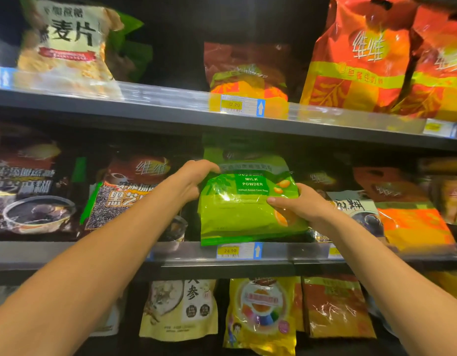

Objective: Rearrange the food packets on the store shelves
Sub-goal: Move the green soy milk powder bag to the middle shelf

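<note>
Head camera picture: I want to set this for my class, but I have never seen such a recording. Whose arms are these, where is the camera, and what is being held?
There is no machine here. A person wears one wide camera on the head, so you look out along their own bare arms at store shelves. The left hand takes the upper left edge of a green milk powder packet, and the right hand takes its right side; both have a grip on it. The packet stands on the middle shelf, just above a yellow price tag. Beside it are dark sesame packets; orange packets sit on the shelf above, and yellow ones on the shelf below.
</note>
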A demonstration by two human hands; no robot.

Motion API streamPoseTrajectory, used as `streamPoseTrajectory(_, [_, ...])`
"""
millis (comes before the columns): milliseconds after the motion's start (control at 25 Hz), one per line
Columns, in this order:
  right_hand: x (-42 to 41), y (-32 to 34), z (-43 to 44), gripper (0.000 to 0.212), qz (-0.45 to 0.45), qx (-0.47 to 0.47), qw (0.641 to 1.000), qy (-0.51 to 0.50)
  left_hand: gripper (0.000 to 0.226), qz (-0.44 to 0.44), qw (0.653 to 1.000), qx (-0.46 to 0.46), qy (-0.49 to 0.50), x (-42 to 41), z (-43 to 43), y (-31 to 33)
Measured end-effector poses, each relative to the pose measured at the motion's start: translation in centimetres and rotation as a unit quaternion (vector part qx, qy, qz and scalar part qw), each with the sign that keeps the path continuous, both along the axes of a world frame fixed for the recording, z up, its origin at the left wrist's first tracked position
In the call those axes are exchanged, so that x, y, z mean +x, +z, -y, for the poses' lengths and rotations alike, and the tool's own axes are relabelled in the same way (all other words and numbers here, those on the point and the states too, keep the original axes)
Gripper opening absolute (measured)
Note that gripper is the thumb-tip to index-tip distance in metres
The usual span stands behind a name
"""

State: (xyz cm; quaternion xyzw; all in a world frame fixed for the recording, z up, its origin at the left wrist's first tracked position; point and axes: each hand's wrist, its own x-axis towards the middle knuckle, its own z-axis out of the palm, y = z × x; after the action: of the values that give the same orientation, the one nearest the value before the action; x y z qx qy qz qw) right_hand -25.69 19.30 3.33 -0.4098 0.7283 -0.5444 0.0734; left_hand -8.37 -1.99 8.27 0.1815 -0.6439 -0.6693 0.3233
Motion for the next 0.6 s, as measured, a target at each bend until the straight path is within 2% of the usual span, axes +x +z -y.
streamPoseTrajectory(120, [-1.1, -0.1, 0.9, 0.089, -0.029, 0.017, 0.999, -0.025, 0.019, 0.014, 1.000, -0.002, 0.000, -0.6, 0.2, 0.3])
streamPoseTrajectory(200, [-1.6, -0.3, 1.6, 0.097, -0.040, 0.027, 0.998, -0.037, 0.015, 0.017, 1.000, -0.010, 0.001, -1.2, 0.5, 0.3])
streamPoseTrajectory(320, [-1.4, -0.6, 2.3, 0.075, -0.054, 0.034, 0.997, -0.044, 0.017, 0.023, 0.999, -0.026, 0.007, -2.0, 1.5, -0.2])
streamPoseTrajectory(400, [-1.4, -1.5, 2.7, 0.075, -0.078, 0.063, 0.994, -0.052, 0.026, 0.048, 0.997, -0.051, 0.022, -2.6, 2.5, -1.1])
streamPoseTrajectory(520, [-0.9, -3.0, 2.9, 0.069, -0.109, 0.110, 0.986, -0.068, 0.054, 0.085, 0.987, -0.129, 0.054, -3.7, 3.5, -2.4])
streamPoseTrajectory(600, [-0.9, -3.4, 2.7, 0.069, -0.137, 0.126, 0.979, -0.087, 0.054, 0.101, 0.972, -0.197, 0.073, -3.1, 2.4, -2.4])
